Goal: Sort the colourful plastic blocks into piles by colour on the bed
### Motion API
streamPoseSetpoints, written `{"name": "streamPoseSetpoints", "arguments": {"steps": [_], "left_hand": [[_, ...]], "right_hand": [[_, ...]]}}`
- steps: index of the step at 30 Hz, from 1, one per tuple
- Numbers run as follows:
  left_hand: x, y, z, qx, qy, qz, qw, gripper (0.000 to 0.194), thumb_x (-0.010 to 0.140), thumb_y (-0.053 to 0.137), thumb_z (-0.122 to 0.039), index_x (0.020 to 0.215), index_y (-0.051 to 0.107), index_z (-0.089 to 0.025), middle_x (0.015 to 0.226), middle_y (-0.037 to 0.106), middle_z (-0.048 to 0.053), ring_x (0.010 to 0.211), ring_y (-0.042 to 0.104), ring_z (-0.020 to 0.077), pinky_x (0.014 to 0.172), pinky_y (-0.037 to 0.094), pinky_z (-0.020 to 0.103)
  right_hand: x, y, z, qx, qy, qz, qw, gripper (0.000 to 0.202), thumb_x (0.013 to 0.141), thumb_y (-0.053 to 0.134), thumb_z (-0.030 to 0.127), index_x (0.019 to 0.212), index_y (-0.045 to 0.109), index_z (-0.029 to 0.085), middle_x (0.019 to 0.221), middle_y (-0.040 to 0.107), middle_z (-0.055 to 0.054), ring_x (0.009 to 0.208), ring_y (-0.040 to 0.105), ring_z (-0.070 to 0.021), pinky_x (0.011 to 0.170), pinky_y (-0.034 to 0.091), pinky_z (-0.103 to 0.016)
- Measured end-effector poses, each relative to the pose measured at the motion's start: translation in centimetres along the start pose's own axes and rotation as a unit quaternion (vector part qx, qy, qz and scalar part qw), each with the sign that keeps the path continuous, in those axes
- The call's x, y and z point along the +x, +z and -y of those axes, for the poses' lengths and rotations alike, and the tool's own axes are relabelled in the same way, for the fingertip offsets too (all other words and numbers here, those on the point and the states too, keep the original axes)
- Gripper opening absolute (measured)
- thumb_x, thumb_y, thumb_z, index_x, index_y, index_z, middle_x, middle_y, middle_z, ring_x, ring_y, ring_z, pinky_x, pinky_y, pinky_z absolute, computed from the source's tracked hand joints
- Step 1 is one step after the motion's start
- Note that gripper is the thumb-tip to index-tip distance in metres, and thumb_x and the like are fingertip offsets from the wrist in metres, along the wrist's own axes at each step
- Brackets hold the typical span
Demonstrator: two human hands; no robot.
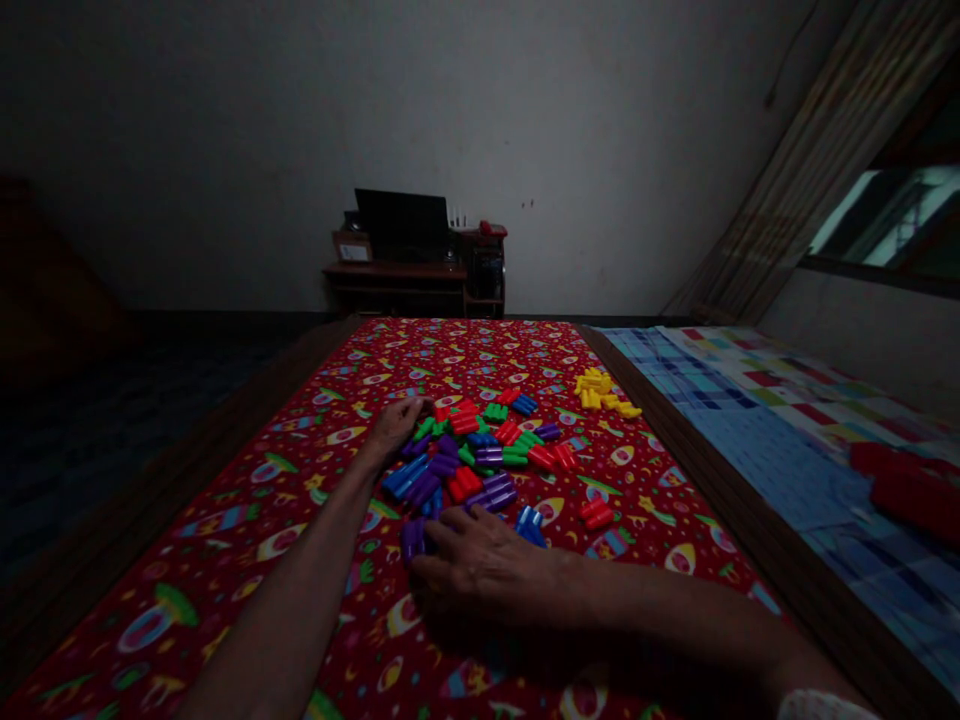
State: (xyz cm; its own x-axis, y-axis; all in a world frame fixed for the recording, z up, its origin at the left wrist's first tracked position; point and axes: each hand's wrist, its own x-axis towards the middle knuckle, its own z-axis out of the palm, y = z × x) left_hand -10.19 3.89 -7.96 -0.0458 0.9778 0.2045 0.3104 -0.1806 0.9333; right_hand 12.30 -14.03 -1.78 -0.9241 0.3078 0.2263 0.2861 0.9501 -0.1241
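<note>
A loose pile of ribbed plastic toy blocks in red, green, blue and purple lies on the red patterned cloth [330, 500]. At the pile's far left edge is my left hand [396, 424], its fingers curled together; whatever they hold is hidden. My right hand [487, 565] is low at the pile's near side, thumb and fingers closed about a purple block [414, 540]. Just beyond its knuckles lies a larger purple piece [492, 493], with a blue block [530, 525] to the right. A red block [597, 514] sits apart farther right.
Yellow blocks [596, 390] form a separate group at the cloth's far right. A brown border [675, 450] runs along that side, beside a blue checked bedspread [757, 480]. Against the back wall stands a desk [405, 270] with a dark monitor [403, 222].
</note>
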Motion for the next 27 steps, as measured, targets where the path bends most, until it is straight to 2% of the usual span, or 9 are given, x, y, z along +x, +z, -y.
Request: {"name": "streamPoseSetpoints", "arguments": {"steps": [3, 7, 10, 13, 15, 18, 20, 24, 27], "left_hand": [[-0.1, 0.1, -0.5, 0.002, -0.001, -0.002, 1.000, 0.045, 0.073, 0.056, -0.057, 0.086, 0.068, -0.016, 0.091, 0.073, 0.009, 0.092, 0.067, 0.0249, 0.086, 0.052, 0.037], [-0.4, -0.1, -1.3, 0.009, -0.004, 0.001, 1.000, 0.038, 0.071, 0.058, -0.051, 0.085, 0.069, -0.018, 0.090, 0.074, 0.008, 0.091, 0.067, 0.0247, 0.084, 0.052, 0.037], [-0.6, -0.3, -1.4, 0.019, 0.003, 0.007, 1.000, 0.036, 0.070, 0.058, -0.048, 0.087, 0.070, -0.018, 0.091, 0.073, 0.008, 0.092, 0.067, 0.0250, 0.085, 0.052, 0.037], [-0.7, -0.4, -1.3, 0.035, 0.019, 0.011, 0.999, 0.034, 0.072, 0.055, -0.045, 0.087, 0.071, -0.020, 0.093, 0.073, 0.008, 0.092, 0.067, 0.0255, 0.086, 0.052, 0.037], [-0.6, -0.5, -1.3, 0.048, 0.025, 0.014, 0.998, 0.032, 0.072, 0.054, -0.043, 0.087, 0.071, -0.020, 0.093, 0.073, 0.008, 0.093, 0.067, 0.0257, 0.087, 0.051, 0.037], [-0.4, -0.5, -1.2, 0.058, 0.017, 0.013, 0.998, 0.032, 0.070, 0.054, -0.043, 0.086, 0.071, -0.021, 0.091, 0.073, 0.008, 0.093, 0.066, 0.0257, 0.086, 0.051, 0.037], [-0.3, -0.5, -1.1, 0.057, 0.014, 0.012, 0.998, 0.032, 0.069, 0.055, -0.044, 0.085, 0.071, -0.020, 0.089, 0.073, 0.008, 0.092, 0.066, 0.0258, 0.084, 0.052, 0.037], [-0.1, -0.5, -0.7, 0.050, 0.019, 0.015, 0.998, 0.035, 0.068, 0.056, -0.045, 0.087, 0.071, -0.020, 0.090, 0.074, 0.008, 0.092, 0.067, 0.0257, 0.086, 0.051, 0.038], [-0.1, -0.5, -0.5, 0.046, 0.023, 0.015, 0.999, 0.035, 0.068, 0.057, -0.046, 0.087, 0.071, -0.021, 0.092, 0.074, 0.008, 0.092, 0.067, 0.0263, 0.086, 0.052, 0.039]], "right_hand": [[-0.1, 0.7, -0.1, -0.012, -0.025, 0.015, 0.999, 0.017, 0.095, 0.046, 0.024, 0.104, 0.058, 0.017, 0.104, 0.064, -0.011, 0.100, 0.052, -0.0219, 0.089, 0.044, -0.037], [-0.4, -0.2, -1.6, 0.107, -0.054, 0.006, 0.993, 0.013, 0.092, 0.049, 0.016, 0.094, 0.061, 0.017, 0.095, 0.067, -0.006, 0.098, 0.054, -0.0164, 0.091, 0.043, -0.029], [-0.9, -1.3, -3.3, 0.252, 0.035, -0.089, 0.963, 0.012, 0.090, 0.054, 0.020, 0.090, 0.065, 0.017, 0.091, 0.069, -0.005, 0.090, 0.060, -0.0143, 0.083, 0.047, -0.025], [-2.0, -3.0, -6.4, 0.350, 0.192, -0.218, 0.890, 0.018, 0.082, 0.066, 0.035, 0.084, 0.070, 0.018, 0.085, 0.071, -0.004, 0.079, 0.064, -0.0150, 0.072, 0.049, -0.025], [-3.3, -4.4, -9.1, 0.378, 0.280, -0.281, 0.837, 0.025, 0.075, 0.070, 0.042, 0.082, 0.071, 0.018, 0.079, 0.071, -0.003, 0.073, 0.065, -0.0156, 0.066, 0.050, -0.026], [-5.7, -5.7, -13.1, 0.383, 0.353, -0.353, 0.777, 0.036, 0.066, 0.072, 0.049, 0.082, 0.073, 0.017, 0.079, 0.073, -0.004, 0.071, 0.066, -0.0168, 0.063, 0.051, -0.027], [-7.2, -5.9, -15.0, 0.367, 0.379, -0.369, 0.765, 0.043, 0.064, 0.071, 0.054, 0.084, 0.074, 0.015, 0.079, 0.073, -0.006, 0.071, 0.066, -0.0176, 0.062, 0.051, -0.027], [-9.1, -4.8, -17.4, 0.320, 0.421, -0.371, 0.763, 0.051, 0.065, 0.068, 0.060, 0.082, 0.074, 0.012, 0.071, 0.072, -0.007, 0.064, 0.064, -0.0181, 0.055, 0.050, -0.027], [-10.8, -4.5, -19.5, 0.269, 0.456, -0.418, 0.738, 0.054, 0.064, 0.067, 0.062, 0.080, 0.074, 0.011, 0.068, 0.071, -0.007, 0.061, 0.063, -0.0181, 0.053, 0.049, -0.027]]}}
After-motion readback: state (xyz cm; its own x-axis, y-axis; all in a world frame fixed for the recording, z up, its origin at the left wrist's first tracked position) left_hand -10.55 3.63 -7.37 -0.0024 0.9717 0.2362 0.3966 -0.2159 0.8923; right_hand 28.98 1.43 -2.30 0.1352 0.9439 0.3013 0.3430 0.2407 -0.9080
